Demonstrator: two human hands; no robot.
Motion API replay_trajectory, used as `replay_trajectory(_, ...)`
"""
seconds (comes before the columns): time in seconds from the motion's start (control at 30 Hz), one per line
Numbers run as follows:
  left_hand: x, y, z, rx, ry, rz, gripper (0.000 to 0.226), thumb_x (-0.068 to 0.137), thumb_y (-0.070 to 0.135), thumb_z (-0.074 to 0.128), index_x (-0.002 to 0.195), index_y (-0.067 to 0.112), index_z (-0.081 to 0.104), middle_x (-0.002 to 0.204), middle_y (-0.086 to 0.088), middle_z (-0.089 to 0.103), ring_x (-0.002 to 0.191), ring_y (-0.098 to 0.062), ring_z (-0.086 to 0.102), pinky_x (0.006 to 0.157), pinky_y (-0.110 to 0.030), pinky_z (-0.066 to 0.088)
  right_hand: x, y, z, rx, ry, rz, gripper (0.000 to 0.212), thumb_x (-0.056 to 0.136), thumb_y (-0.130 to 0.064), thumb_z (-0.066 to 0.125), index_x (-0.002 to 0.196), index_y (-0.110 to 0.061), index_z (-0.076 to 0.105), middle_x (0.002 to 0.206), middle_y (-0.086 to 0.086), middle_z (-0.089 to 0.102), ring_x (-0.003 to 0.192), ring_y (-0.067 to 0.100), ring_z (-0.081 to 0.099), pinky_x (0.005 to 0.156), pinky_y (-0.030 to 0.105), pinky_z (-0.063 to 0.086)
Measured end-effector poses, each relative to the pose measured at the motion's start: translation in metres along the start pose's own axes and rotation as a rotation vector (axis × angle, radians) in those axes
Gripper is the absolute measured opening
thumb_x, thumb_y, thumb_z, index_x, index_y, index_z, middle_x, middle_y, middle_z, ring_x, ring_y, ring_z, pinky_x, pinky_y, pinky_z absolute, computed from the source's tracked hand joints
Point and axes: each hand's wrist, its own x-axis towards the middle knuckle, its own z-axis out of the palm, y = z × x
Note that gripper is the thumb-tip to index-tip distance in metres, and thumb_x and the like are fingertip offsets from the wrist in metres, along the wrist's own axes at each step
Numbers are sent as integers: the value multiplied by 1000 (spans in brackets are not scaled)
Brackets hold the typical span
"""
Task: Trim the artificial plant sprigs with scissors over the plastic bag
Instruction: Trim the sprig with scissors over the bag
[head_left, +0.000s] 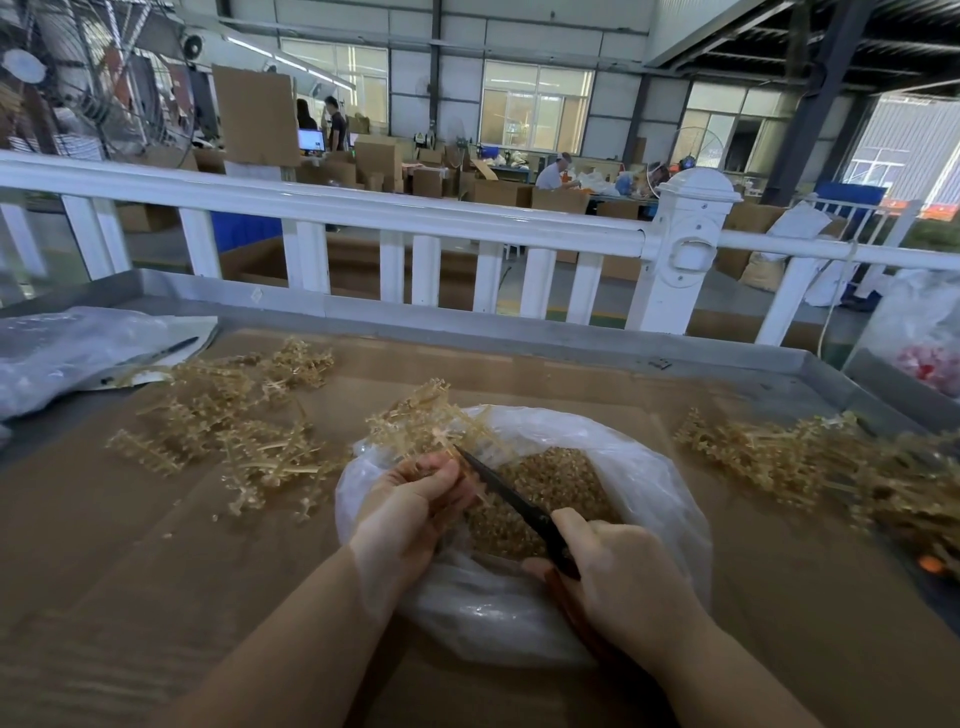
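Note:
A pale gold artificial plant sprig (423, 418) is held over the open clear plastic bag (649, 499) by my left hand (410, 512), whose fingers curl round its stem. My right hand (623, 577) grips black scissors (511, 493) by the handles. The blades point up and left, and their tip reaches the sprig just above my left fingers. Inside the bag lies a heap of small gold trimmings (545, 493).
A loose pile of sprigs (228, 415) covers the cardboard-topped table at the left and another pile (810, 462) lies at the right. A grey plastic bag with a pen (62, 348) sits far left. A white railing (415, 218) runs behind the table's raised metal edge.

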Motion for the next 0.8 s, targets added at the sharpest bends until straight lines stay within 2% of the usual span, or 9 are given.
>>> replay_trajectory(0.07,-1,-4,1,87,-15,33,13,83,-6,60,76,5,59,61,-8,67,55,-15,67,56,-23,57,1,-1,-1,2,10,2,50,91,-62,37,110,-20,56,78,-2,66,69,17,64,61,28,47)
replay_trajectory(0.17,0,-5,1,51,-9,42,14,83,-6,60,76,6,60,61,-7,66,56,-14,66,55,-22,57,1,-3,-3,8,29,15,50,86,-63,43,103,-19,61,70,-3,65,61,14,63,54,24,44)
replay_trajectory(0.23,0,-3,0,8,-5,26,15,83,-6,60,77,7,62,65,-7,67,59,-14,67,56,-23,57,0,-3,-5,25,91,38,42,81,-59,55,92,-20,64,60,-6,61,51,9,58,46,14,34)
replay_trajectory(0.33,0,-1,-2,-19,-10,-4,14,83,-4,60,77,8,62,67,-8,68,59,-15,68,56,-24,57,-1,-6,-9,120,136,95,36,77,-55,64,90,-22,64,58,-12,57,48,1,50,47,1,21)
replay_trajectory(0.47,-1,0,0,-29,-35,-4,3,82,5,63,83,8,62,71,-8,68,57,-13,66,51,-21,54,-3,-8,-10,161,135,111,42,79,-63,53,90,-24,62,62,-13,58,53,2,52,48,3,26)
replay_trajectory(0.57,-2,-1,1,12,-37,1,13,74,10,67,86,7,64,69,-6,65,58,-13,64,49,-19,52,-3,-10,-12,151,134,130,39,79,-62,55,90,-26,61,63,-14,57,55,1,50,45,3,26)
replay_trajectory(0.7,-2,-1,0,24,-13,-14,6,83,6,65,85,12,64,71,-7,66,57,-13,63,51,-20,54,-3,-12,-11,139,118,143,40,78,-65,51,94,-29,59,66,-15,52,60,0,46,49,6,31)
replay_trajectory(0.8,-2,1,0,21,-12,-38,7,85,5,63,82,12,64,64,-5,67,52,-12,64,52,-23,55,-2,-11,-10,133,67,129,41,80,-67,48,100,-32,57,72,-14,53,66,2,48,54,8,34)
